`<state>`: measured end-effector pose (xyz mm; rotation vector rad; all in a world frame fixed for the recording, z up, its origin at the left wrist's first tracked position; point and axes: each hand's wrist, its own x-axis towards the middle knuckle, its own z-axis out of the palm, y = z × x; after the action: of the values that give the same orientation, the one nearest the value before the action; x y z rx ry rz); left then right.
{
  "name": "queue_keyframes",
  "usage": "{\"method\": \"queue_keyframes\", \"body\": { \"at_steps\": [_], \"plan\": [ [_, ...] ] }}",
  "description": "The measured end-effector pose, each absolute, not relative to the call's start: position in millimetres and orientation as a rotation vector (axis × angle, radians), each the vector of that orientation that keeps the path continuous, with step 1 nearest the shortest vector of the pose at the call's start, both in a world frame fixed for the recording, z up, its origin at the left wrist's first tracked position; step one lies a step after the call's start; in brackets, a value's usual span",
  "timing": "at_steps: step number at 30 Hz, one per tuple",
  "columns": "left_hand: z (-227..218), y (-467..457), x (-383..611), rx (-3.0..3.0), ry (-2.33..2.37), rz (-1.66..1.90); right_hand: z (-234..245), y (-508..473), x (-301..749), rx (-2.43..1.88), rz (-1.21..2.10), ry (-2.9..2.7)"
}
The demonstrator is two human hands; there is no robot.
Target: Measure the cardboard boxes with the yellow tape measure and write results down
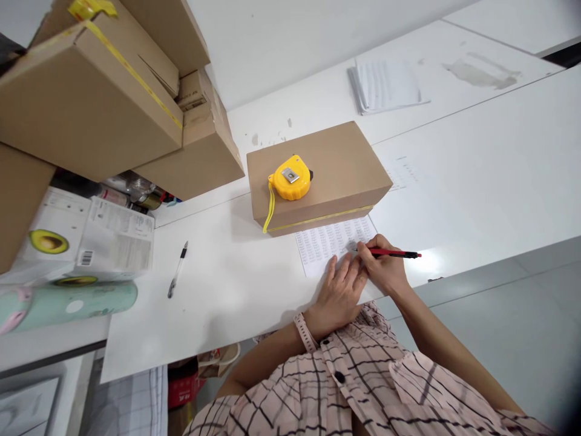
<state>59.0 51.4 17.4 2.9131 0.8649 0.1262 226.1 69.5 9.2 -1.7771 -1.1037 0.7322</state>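
Observation:
My right hand (pixel 385 266) pinches a red pen (pixel 396 252), its tip on a printed sheet of paper (pixel 313 260) near the table's front edge. Flat on the same sheet lies my left hand (pixel 339 292), fingers stretched out and close beside the right hand. Just beyond the hands is a closed brown cardboard box (pixel 336 157), which covers the far part of the sheet. On the box's top rests a yellow tape measure (pixel 292 181) with a yellow wrist strap. A strip of yellow tape runs along the box's near side.
Cardboard boxes (pixel 104 103) are stacked at the left. Below them are a white carton (pixel 118 236) with an avocado picture and a mint-green bottle (pixel 100 300). A black-and-clear pen (pixel 178 269) lies left of the sheet. A paper stack (pixel 385 85) sits at the back.

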Motion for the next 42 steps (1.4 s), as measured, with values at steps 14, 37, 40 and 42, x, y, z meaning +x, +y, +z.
{"method": "queue_keyframes", "body": {
  "at_steps": [14, 37, 40, 42],
  "plan": [
    [17.9, 51.2, 58.8, 2.916, 0.867, 0.123, 10.5, 69.8, 223.9, -1.76, 0.733, -1.088],
    [18.2, 51.7, 58.6, 2.87, 0.867, 0.112, 12.5, 70.1, 224.0, -1.75, 0.719, -1.068],
    [19.1, 51.9, 58.4, 2.86, 0.87, 0.123, 14.1, 70.6, 224.1, -1.738, 0.723, -1.028],
    [19.7, 52.3, 58.1, 2.857, 0.865, 0.121, 14.9, 71.1, 224.6, -1.725, 0.725, -1.0]
  ]
}}
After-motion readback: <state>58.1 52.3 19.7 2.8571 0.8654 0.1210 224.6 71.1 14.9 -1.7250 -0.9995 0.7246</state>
